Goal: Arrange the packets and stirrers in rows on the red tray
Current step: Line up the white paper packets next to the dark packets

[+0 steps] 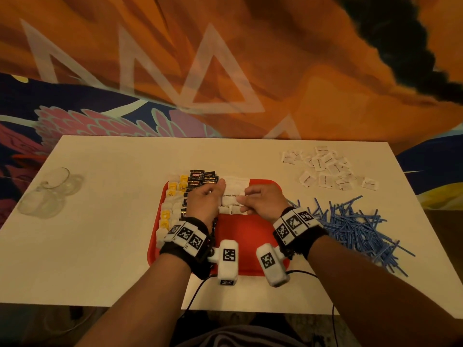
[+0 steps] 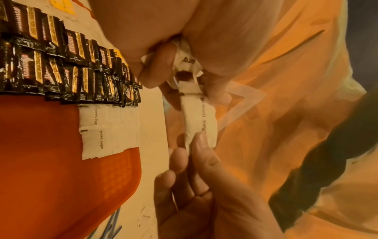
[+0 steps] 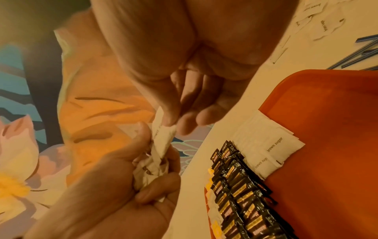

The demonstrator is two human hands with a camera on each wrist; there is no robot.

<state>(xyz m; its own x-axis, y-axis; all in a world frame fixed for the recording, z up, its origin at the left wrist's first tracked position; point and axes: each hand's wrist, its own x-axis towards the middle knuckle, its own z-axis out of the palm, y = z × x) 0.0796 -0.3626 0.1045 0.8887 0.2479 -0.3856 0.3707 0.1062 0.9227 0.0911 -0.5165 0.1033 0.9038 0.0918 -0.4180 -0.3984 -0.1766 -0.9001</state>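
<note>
Both hands held above the far half of the red tray [image 1: 250, 236]. Left hand [image 1: 204, 200] clutches a crumpled bunch of white sugar packets [image 2: 185, 62]. Right hand [image 1: 263, 200] pinches one packet [image 2: 201, 119] by its end, thumb against finger; its other end seems to reach the left hand's bunch. On the tray: rows of yellow tea packets [image 1: 172, 194], black coffee packets [image 1: 200, 180], laid sugar packets [image 3: 272, 145]. Loose packets [image 1: 325, 169] and blue stirrers [image 1: 355, 226] lie right, on the table [image 1: 100, 246].
</note>
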